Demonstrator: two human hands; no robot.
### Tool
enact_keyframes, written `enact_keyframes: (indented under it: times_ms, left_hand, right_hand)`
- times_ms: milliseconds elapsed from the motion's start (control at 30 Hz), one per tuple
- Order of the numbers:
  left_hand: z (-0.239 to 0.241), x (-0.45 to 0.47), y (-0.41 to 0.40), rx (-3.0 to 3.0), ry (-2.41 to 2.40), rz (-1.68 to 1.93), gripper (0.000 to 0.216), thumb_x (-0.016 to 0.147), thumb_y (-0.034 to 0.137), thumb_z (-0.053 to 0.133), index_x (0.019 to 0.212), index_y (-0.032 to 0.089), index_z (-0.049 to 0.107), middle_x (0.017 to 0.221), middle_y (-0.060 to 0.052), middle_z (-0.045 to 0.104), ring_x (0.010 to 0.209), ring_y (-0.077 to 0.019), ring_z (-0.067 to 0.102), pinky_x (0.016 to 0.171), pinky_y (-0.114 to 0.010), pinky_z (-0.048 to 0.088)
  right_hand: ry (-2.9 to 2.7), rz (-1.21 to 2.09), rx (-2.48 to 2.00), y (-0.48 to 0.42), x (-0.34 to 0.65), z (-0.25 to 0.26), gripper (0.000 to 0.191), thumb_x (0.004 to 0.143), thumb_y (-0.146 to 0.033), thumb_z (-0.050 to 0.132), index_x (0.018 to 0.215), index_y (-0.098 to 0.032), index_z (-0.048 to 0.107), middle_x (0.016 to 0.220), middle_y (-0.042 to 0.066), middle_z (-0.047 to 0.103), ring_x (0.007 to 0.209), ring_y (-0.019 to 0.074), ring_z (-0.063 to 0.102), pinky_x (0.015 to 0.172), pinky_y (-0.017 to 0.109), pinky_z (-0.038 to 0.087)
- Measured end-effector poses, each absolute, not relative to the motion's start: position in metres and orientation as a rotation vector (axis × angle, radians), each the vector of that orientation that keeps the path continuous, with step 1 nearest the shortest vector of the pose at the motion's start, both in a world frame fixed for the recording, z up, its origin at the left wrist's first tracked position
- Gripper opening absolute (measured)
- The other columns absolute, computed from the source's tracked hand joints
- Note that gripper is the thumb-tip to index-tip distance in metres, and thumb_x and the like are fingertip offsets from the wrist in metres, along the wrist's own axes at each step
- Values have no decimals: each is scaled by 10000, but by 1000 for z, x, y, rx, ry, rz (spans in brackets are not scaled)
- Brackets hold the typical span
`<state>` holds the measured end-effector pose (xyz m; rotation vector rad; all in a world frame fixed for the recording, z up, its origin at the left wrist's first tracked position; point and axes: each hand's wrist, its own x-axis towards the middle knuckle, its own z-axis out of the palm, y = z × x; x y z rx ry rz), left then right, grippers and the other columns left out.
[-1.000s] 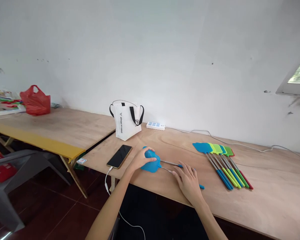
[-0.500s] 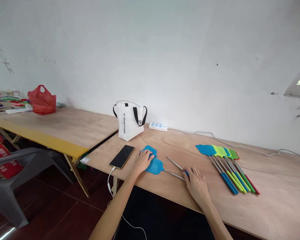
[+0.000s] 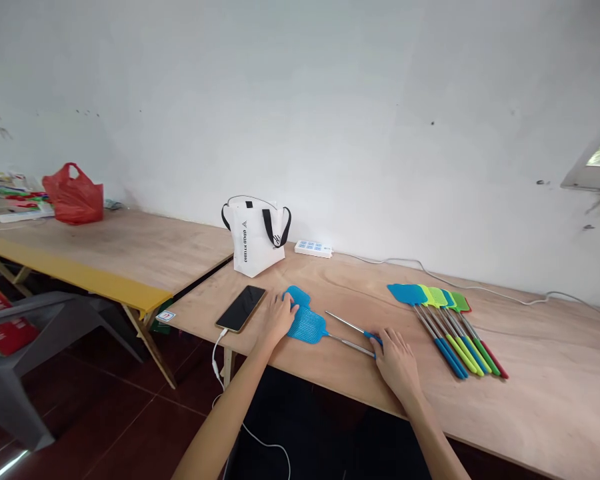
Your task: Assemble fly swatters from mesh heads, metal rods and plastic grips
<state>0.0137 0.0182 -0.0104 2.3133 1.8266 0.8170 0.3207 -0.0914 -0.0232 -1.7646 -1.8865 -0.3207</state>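
Two blue fly swatter heads overlap on the table in front of me. My left hand [image 3: 279, 319] lies on them, its bent fingers on the rear blue head [image 3: 298, 295]. The nearer blue head [image 3: 307, 327] is joined to a metal rod [image 3: 350, 344] that runs right, under my right hand. A separate metal rod [image 3: 344, 320] with a blue grip has its bare tip pointing toward the heads. My right hand [image 3: 397, 361] is closed over that blue grip [image 3: 374, 337], and the palm hides most of it.
Several fly swatters [image 3: 450, 330] lie in a fanned row at the right. A phone [image 3: 241, 309] on a white cable is left of my hand. Behind stand a white bag [image 3: 253, 243] and a power strip [image 3: 313, 249]. A red plastic bag [image 3: 75, 197] sits on the left table.
The view has shifted slightly. My right hand has moved a little right along the loose rod, so more of its blue grip shows. My left hand stays on the swatter heads.
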Motion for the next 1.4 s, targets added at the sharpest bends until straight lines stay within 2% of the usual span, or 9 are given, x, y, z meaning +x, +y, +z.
enact_keyframes:
  times_ms: [167, 333, 433, 533, 600, 667, 800, 1000, 1400]
  left_hand:
    - [-14, 9, 19, 2237, 1890, 868, 369, 971, 372, 520, 1247, 129, 556, 1294, -245, 589, 1265, -439, 480, 1038, -543, 361]
    - [-3, -2, 20, 2138, 1972, 796, 542, 855, 461, 688, 1265, 138, 539, 1276, -247, 600, 1221, -455, 535, 989, -507, 402]
    - [10, -9, 20, 2020, 1892, 862, 633, 793, 379, 757, 1317, 147, 488, 1314, -231, 582, 1218, -432, 569, 959, -469, 443]
    - [26, -13, 17, 1919, 1783, 1122, 647, 845, 253, 680, 1419, 177, 391, 1364, -192, 574, 1254, -376, 577, 963, -438, 467]
    - [37, -11, 13, 1839, 1710, 1354, 637, 889, 269, 640, 1457, 201, 360, 1360, -166, 591, 1249, -354, 589, 975, -436, 475]
    - [45, -7, 9, 1741, 1569, 1530, 565, 914, 357, 637, 1420, 218, 428, 1276, -135, 645, 1128, -329, 660, 918, -416, 518]
    - [53, 8, 4, 1441, 1164, 1620, 449, 826, 484, 744, 1140, 189, 618, 991, -71, 704, 782, -231, 704, 649, -324, 582]
    - [51, 24, 1, 1164, 884, 1514, 510, 730, 429, 840, 1108, 198, 589, 1004, -49, 680, 743, -169, 681, 575, -273, 592]
    - [61, 31, -12, 1155, 715, 1343, 507, 723, 367, 868, 1115, 191, 598, 991, -39, 680, 759, -171, 700, 536, -245, 582]
  right_hand:
    - [-1890, -371, -1800, -90, 321, -26, 158, 1005, -263, 447, 1003, -253, 604, 1004, 72, 674, 990, 269, 611, 748, 355, 385]
    - [-1906, -384, -1833, -92, 321, -25, 168, 1009, -252, 431, 1018, -244, 599, 1012, 81, 665, 990, 271, 604, 746, 355, 373]
    - [-1906, -392, -1839, -92, 320, -24, 175, 1010, -247, 417, 1028, -239, 592, 1020, 83, 673, 988, 271, 604, 748, 358, 373]
    - [-1889, -376, -1831, -93, 319, -22, 185, 1008, -238, 402, 1023, -239, 587, 1018, 83, 687, 995, 269, 610, 752, 358, 370]
    - [-1867, -342, -1814, -93, 318, -19, 201, 1006, -232, 386, 1020, -237, 587, 1017, 86, 700, 999, 267, 618, 756, 358, 369]
    - [-1828, -289, -1784, -94, 318, -16, 229, 1011, -241, 358, 1028, -232, 587, 1024, 89, 711, 1002, 266, 630, 763, 360, 371]
    - [-1752, -152, -1657, -95, 317, -10, 311, 1041, -321, 287, 1083, -232, 582, 1033, 86, 722, 980, 261, 652, 805, 369, 388]
    - [-1699, -54, -1497, -94, 317, -8, 347, 1051, -410, 299, 1112, -237, 593, 1009, 83, 715, 954, 250, 650, 836, 377, 414]
    - [-1647, 11, -1447, -94, 317, -9, 390, 1048, -479, 311, 1101, -252, 624, 941, 60, 695, 878, 244, 633, 816, 382, 468]
